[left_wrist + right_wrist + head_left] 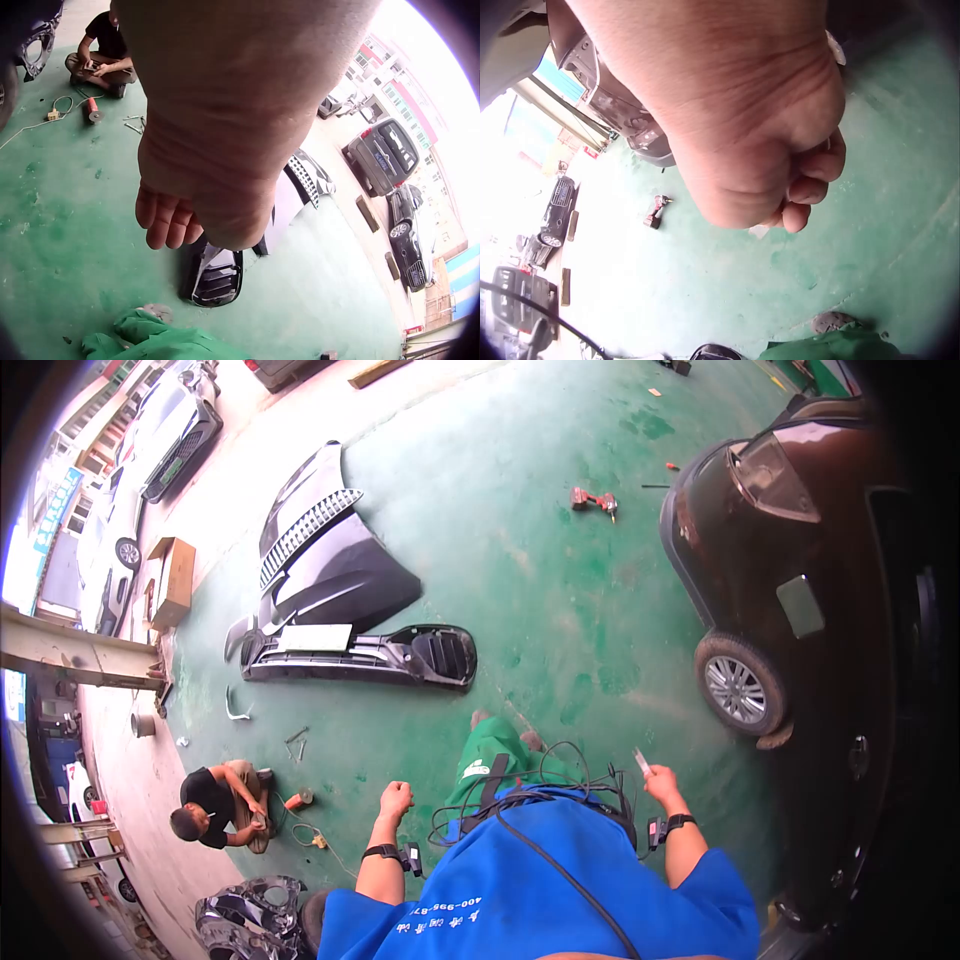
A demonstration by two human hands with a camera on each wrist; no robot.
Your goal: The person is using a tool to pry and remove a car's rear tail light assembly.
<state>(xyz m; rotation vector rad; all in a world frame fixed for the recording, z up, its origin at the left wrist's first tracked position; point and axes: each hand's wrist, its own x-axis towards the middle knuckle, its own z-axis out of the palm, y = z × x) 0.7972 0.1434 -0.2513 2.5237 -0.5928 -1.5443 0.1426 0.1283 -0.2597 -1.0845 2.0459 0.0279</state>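
Observation:
The left hand (397, 797) hangs in the air left of the blue shirt, its fingers (171, 221) loosely curled with nothing seen in them. On the other side, the right hand (660, 782) has its fingers curled and holds a small whitish, partly clear object (642, 761), which points up and away from the body. Most of that object is hidden behind the palm (750, 180) in the right wrist view; a pale bit (758, 231) shows below the fingers. What it is cannot be told. Neither hand touches the car or the parts on the floor.
A dark car (790, 560) stands at the right. Ahead on the green floor lie a bumper (380, 660), other body panels (345, 575) and a red power tool (594, 502). A person (215, 805) sits at the left near a red cylindrical object (299, 799). Black cables (545, 792) loop at the waist.

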